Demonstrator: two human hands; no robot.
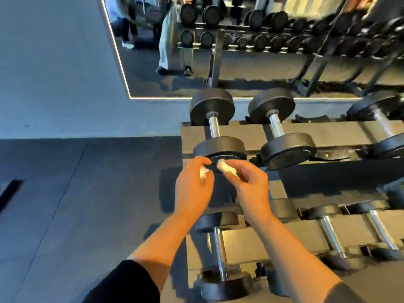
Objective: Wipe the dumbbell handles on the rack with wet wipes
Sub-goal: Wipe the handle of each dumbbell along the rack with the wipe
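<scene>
Both hands are raised in front of the left end of the dark dumbbell rack [240,132]. My left hand [193,189] holds a small crumpled white wipe [203,172] in its curled fingers. My right hand [249,184] pinches a second bunched white wipe [226,166]. Both wipes hover just in front of the near head of the upper leftmost dumbbell, whose chrome handle [213,126] is bare. The dumbbell beside it shows a chrome handle [276,126] too. On the lower shelf, another chrome handle [219,252] lies below my forearms.
More dumbbells fill the rack to the right on both shelves [380,228]. A wall mirror [218,51] behind the rack reflects the rack and a standing person. Dark rubber floor [76,204] spreads to the left of the rack.
</scene>
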